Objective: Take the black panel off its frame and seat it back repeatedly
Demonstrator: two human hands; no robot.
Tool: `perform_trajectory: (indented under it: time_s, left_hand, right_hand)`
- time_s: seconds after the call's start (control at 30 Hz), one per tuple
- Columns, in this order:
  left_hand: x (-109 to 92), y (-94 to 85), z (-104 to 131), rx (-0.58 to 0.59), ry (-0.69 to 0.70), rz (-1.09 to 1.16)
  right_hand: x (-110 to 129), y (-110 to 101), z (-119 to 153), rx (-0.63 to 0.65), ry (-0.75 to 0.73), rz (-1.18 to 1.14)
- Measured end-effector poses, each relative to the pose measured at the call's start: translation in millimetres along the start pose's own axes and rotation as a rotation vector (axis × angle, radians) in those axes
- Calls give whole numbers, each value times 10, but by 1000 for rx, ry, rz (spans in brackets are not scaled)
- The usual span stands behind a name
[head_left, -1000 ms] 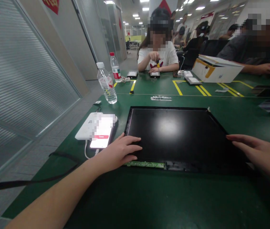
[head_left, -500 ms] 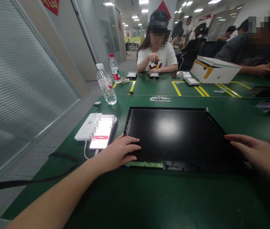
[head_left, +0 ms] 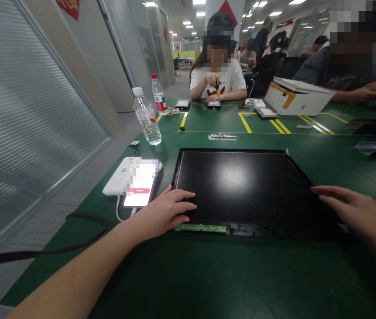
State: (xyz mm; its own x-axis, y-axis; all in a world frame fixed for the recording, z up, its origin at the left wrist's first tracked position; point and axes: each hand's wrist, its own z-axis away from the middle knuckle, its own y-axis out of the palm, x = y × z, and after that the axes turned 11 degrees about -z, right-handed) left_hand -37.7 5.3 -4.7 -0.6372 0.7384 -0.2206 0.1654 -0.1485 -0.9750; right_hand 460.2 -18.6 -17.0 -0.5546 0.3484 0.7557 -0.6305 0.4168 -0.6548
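Observation:
A black LCD panel lies flat on the green table, a round glare on its glossy face. Along its near edge, toward the left, runs a narrow green circuit board. My left hand rests over the panel's left edge, fingers spread across the dark surface. At the opposite side, my right hand touches the right edge with its fingertips, fingers stretched out. Neither hand grips anything.
Left of the panel, a lit phone overlaps a white device. Behind them stand a clear water bottle and a red-capped bottle. A white box sits far right. Across the table, a person holds a yellow tool.
Both hands and the panel stay essentially in place. The whole view has shifted very slightly. The co-worker at the far right has moved a little.

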Motion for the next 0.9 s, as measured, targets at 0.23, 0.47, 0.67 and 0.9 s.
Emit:
perform_trajectory:
  time_s: [0.23, 0.47, 0.67, 0.9]
  left_hand:
    - [10, 10, -2, -7, 11, -2]
    - [21, 14, 2, -28, 27, 5]
    - [8, 5, -10, -7, 25, -2]
    - [48, 61, 7, -31, 44, -12]
  right_hand:
    - [13, 15, 14, 2, -7, -16]
    - [-35, 18, -14, 20, -1, -50]
    - [7, 17, 15, 23, 26, -68]
    - [-42, 6, -5, 37, -20, -61]
